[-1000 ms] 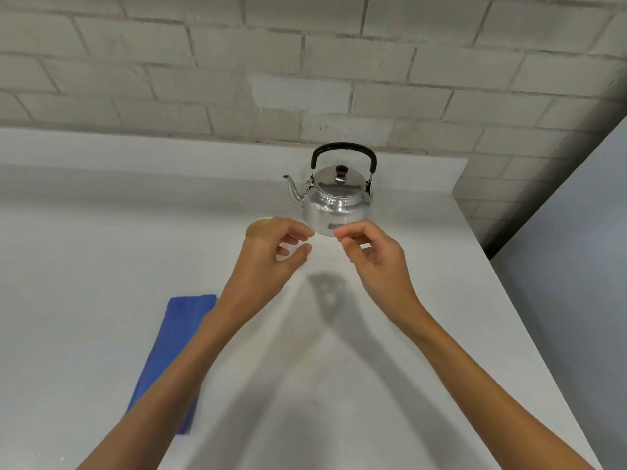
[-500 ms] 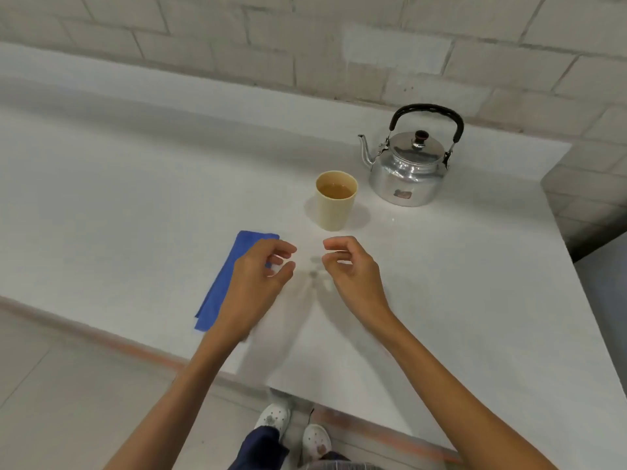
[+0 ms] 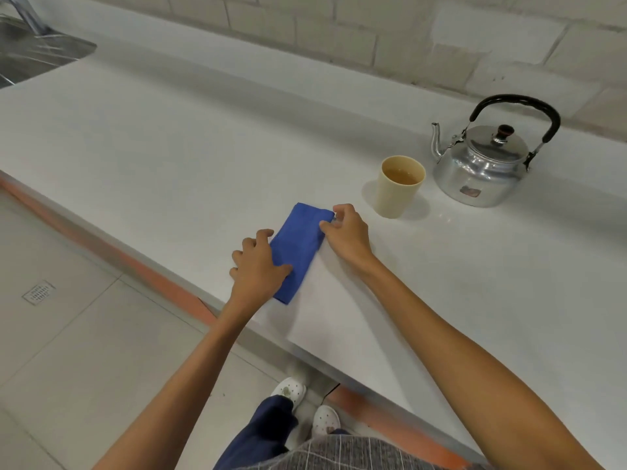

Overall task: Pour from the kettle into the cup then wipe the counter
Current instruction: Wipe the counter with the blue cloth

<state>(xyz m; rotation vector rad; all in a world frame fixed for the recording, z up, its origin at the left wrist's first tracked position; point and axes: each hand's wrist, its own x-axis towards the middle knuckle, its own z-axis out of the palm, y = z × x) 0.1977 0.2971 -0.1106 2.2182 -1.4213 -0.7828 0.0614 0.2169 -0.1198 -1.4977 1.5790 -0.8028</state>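
With the beige plastic cup [image 3: 400,186] filled at 2 o'clock, the wiping step is starting: the right hand [image 3: 347,232] is pinching the folded blue cloth [image 3: 298,247] at its far corner, the left hand [image 3: 258,266] is lying flat and unclenched on its near edge, and lifting it comes next, I judge.

sink [image 3: 37,52] cut off, cloth [image 3: 298,245] partly covered

One view only, from the camera on my head. It looks forward and steeply down, tilted, so the counter [image 3: 169,137] runs diagonally from the sink [image 3: 30,56] at upper left toward lower right. Wide-angle: edges bend. Near enough that my forearms fill the lower frame; my left hand [image 3: 258,266] and right hand [image 3: 346,232] sit mid-frame. Brick wall [image 3: 373,35] across the top, floor tiles [image 3: 68,334] and my shoes [image 3: 290,391] at bottom. No second view shares the scene.
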